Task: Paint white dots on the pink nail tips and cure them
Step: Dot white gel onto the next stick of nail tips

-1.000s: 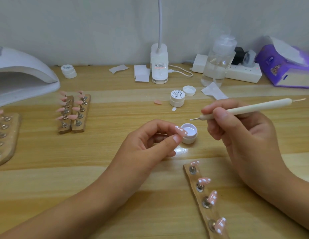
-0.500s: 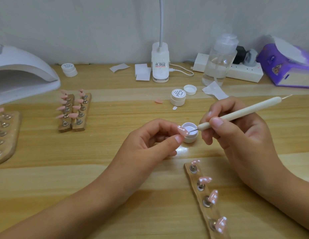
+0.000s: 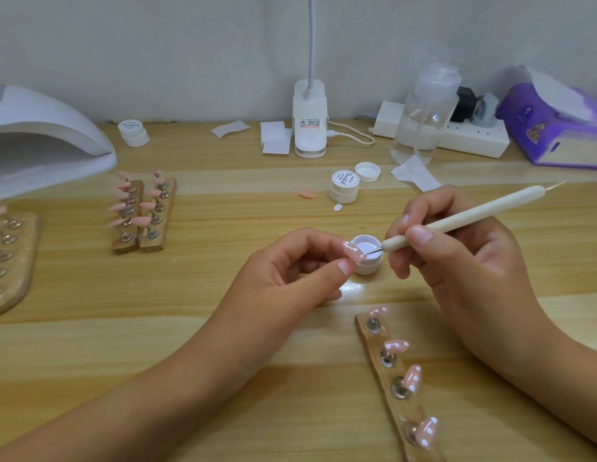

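Pink nail tips are spread over a wooden table (image 3: 223, 328), and the biggest thing serving them is the white curing lamp (image 3: 40, 138) at the far left, its mouth facing the middle; next comes a long wooden strip (image 3: 399, 411) at the near right, which carries four dotted tips (image 3: 395, 346) not yet under the lamp; two short holders (image 3: 142, 241) by the lamp bear tips that look plain.

The left hand (image 3: 290, 271) pinches one tip between thumb and forefinger, its other fingers curled in; the right hand (image 3: 457, 258) grips a dotting tool (image 3: 464, 218) like a pen, its metal point at the surface of the held tip (image 3: 354, 251); just behind stands the open pot of white gel (image 3: 370, 258).

I judge the held tip to be featherlight, thin, stiff and glossy, so apt to slip or flick away; wet dots would smear, so hold it by the side edges or base, never the painted face.

A closed pot (image 3: 345, 186) shows a script word on its lid, seemingly "Painted"; the finer print cannot be read
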`<state>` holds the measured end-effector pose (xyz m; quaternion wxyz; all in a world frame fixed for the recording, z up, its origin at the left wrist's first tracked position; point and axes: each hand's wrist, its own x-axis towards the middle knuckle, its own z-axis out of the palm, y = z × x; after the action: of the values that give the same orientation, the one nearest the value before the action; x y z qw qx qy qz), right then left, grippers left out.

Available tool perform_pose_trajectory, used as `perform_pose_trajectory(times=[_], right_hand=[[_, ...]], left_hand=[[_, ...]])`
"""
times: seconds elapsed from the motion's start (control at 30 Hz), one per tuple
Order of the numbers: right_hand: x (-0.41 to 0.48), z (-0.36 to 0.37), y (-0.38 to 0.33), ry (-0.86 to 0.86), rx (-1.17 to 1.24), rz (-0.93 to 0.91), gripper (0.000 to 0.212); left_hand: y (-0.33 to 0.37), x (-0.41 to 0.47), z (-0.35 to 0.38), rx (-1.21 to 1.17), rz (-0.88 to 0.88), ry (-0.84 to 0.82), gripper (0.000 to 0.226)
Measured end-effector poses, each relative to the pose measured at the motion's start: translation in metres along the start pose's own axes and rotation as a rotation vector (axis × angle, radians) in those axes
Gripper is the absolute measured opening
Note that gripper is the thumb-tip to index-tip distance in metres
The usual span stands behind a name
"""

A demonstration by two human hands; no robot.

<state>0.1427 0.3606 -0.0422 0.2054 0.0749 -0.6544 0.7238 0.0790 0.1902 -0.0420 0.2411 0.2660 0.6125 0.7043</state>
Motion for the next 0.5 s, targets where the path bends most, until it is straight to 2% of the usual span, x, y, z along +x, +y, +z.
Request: perform_pose_trajectory(times=[0.5], right_hand=[[0.0002, -0.0008, 0.0000, -0.009, 0.010, 0.019, 0.008]], left_hand=[[-0.0008, -0.0003, -0.0007, 0.001, 0.006, -0.002, 0.014]])
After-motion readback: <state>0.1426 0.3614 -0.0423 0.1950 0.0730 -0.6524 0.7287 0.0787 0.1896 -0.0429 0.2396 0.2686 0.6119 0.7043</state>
